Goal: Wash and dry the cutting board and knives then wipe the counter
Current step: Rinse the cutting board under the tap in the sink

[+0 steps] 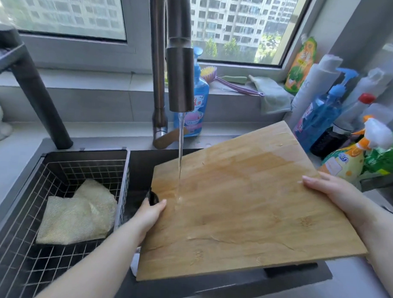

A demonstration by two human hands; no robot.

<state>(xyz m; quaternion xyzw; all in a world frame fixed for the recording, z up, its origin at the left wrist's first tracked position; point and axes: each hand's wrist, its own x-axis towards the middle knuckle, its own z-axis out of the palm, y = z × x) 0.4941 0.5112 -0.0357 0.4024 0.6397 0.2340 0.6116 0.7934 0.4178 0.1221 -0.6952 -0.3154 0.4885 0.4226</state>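
A large wooden cutting board [245,201] hangs tilted over the dark sink [141,160], its surface wet. Water runs from the metal faucet [180,79] and lands on the board near its left edge. My left hand [150,214] grips the board's left edge, thumb on top. My right hand [332,193] holds the right edge, fingers curled over it. A wooden handle [169,138], perhaps of a knife, lies on the counter behind the sink by the faucet base.
A wire basket [62,188] in the sink's left part holds a yellowish cloth [82,214]. A blue soap bottle [197,104], a brush [216,76] and a green cloth [271,93] sit on the sill. Several spray bottles [347,131] crowd the right counter.
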